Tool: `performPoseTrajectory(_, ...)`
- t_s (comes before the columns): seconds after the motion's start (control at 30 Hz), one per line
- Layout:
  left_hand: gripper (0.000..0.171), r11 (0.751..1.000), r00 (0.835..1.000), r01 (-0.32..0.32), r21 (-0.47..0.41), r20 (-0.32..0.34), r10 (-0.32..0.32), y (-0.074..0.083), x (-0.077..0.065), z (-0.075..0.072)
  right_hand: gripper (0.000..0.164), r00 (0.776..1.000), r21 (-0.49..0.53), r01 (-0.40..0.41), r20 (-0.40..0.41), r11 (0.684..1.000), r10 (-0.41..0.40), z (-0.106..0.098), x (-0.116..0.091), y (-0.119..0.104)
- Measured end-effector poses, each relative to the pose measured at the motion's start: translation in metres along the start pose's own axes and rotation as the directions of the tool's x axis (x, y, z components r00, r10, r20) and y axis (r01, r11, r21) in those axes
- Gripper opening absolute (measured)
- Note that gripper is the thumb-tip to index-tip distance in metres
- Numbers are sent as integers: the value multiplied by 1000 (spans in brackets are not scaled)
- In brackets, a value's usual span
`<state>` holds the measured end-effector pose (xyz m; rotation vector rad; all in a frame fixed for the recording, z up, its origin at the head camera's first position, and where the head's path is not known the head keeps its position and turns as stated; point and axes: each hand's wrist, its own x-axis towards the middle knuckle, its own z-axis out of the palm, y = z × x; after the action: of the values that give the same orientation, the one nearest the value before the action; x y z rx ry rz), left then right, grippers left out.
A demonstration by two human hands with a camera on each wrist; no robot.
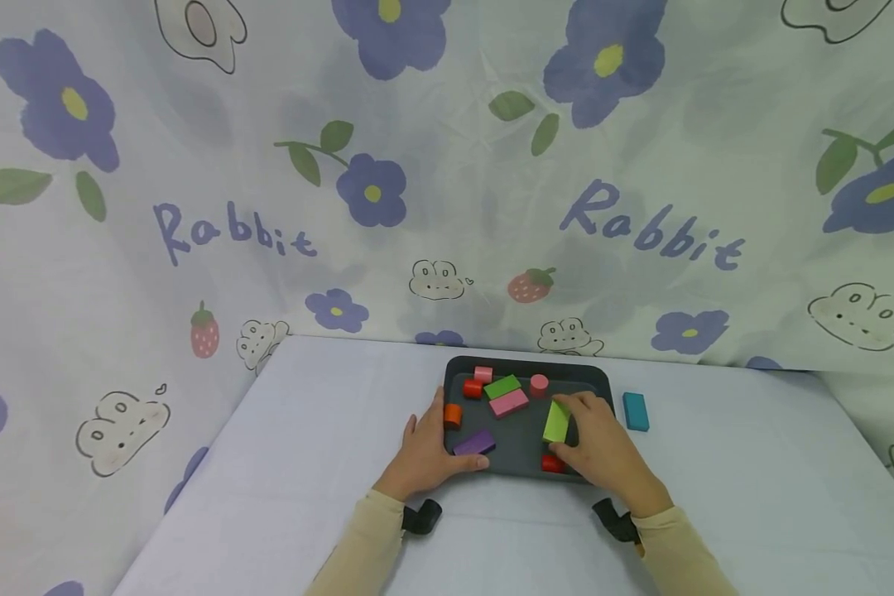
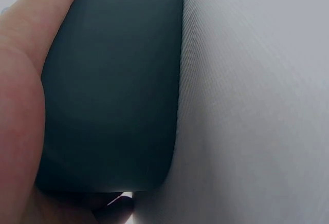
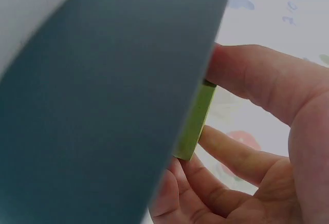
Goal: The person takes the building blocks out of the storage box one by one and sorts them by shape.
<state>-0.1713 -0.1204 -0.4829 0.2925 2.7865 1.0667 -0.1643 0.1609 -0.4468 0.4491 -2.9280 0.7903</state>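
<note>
In the head view a dark grey tray [image 1: 517,463] lies on the table. My left hand [image 1: 423,455] rests against its front left corner, fingers stretched along the left side and thumb over the front rim. The left wrist view shows the tray's outer wall [image 2: 113,90] beside the thumb. Over the tray's right part, my right hand [image 1: 599,437] pinches a light green rectangular block [image 1: 556,422] between thumb and fingers. That block [image 3: 195,124] is partly hidden behind the tray wall in the right wrist view. Just by the thumb sits a red block [image 1: 553,463], partly covered.
Inside the tray lie a purple block [image 1: 474,443], an orange cylinder [image 1: 453,415], a red cylinder [image 1: 473,388], a green block [image 1: 502,386] and several pink pieces, including a long block [image 1: 509,403]. A blue block [image 1: 636,411] lies on the white table right of the tray.
</note>
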Motion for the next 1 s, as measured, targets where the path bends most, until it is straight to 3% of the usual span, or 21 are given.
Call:
performPoseTrajectory(0.4, 131, 1000, 1000, -9, 4, -1, 9, -1, 1, 0, 67, 1000, 51, -11, -21, 999, 13, -21, -4, 17)
performPoseTrajectory(1.0, 133, 1000, 1000, -18, -13, -2, 18, -2, 3, 1, 67, 999, 47, -22, -32, 999, 24, -40, -4, 34)
